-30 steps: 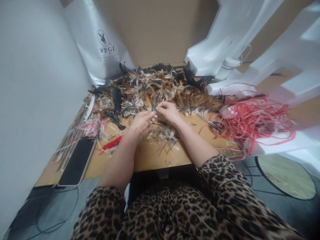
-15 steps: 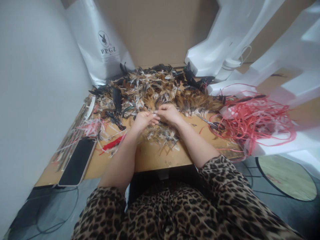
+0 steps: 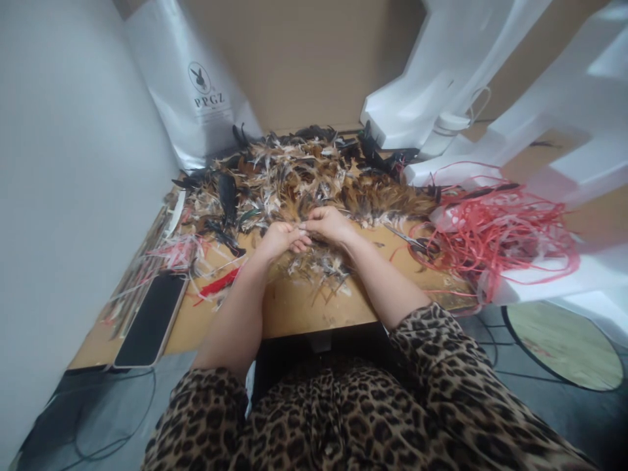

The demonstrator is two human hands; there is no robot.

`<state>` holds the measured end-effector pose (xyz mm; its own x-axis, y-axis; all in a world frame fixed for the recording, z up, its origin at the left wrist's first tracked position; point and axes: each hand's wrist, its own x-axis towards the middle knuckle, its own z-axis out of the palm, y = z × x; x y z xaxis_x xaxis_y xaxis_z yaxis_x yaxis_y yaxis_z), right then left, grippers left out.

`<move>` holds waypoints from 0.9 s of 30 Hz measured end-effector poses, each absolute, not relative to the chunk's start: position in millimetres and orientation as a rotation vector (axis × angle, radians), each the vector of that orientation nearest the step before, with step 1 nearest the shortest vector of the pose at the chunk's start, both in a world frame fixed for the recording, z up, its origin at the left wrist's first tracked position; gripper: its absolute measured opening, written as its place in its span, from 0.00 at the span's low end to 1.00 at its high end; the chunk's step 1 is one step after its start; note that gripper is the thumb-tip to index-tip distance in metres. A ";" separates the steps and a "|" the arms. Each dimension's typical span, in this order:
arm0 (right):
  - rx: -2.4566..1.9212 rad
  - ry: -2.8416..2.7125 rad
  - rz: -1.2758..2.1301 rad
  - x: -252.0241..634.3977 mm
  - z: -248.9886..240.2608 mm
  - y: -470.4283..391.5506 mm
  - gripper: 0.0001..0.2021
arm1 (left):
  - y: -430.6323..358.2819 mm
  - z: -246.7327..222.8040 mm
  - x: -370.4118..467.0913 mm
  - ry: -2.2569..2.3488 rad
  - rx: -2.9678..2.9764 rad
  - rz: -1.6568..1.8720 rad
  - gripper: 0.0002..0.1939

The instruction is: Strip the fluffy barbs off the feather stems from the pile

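Note:
My left hand (image 3: 280, 239) and my right hand (image 3: 328, 224) meet fingertip to fingertip over the middle of the table. Both are pinched closed, and whatever sits between the fingertips is too small to make out. Right behind them spreads a wide heap of brown, white and black feathers (image 3: 294, 171). Below my hands lies a smaller scatter of loose feathers (image 3: 321, 267), close to the table's front edge.
A phone (image 3: 150, 320) and a red strip (image 3: 219, 282) lie left on the wooden table (image 3: 314, 311). To the right are scissors (image 3: 407, 237) and tangled red plastic ribbon (image 3: 505, 239). White bags, one a printed bag (image 3: 196, 124), stand behind. A round stool seat (image 3: 564, 343) is at lower right.
My fingertips have drawn slightly closer together and my right hand has shifted a little left. The whole view has slid slightly; the feathers and other things lie as before.

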<state>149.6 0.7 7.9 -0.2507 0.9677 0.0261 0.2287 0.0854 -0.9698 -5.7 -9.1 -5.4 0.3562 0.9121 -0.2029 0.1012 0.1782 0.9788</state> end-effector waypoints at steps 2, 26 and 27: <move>-1.298 -1.694 1.071 148.0 10.3 -0.6 0.17 | -7.5 -7.0 -3.8 1.107 1.273 0.749 0.06; -1.392 -1.467 0.942 138.0 -11.7 7.1 0.19 | -4.8 -15.0 0.5 1.040 1.223 0.906 0.07; -1.388 -1.451 0.956 138.0 -10.8 6.8 0.19 | -4.9 -14.9 0.6 1.037 1.225 0.908 0.07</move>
<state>138.0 6.8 -10.8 0.0187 0.9960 0.0872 0.3129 0.0770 -0.9467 0.6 -4.9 -14.9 0.2906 0.9485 -0.1257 -0.0002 0.1315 0.9913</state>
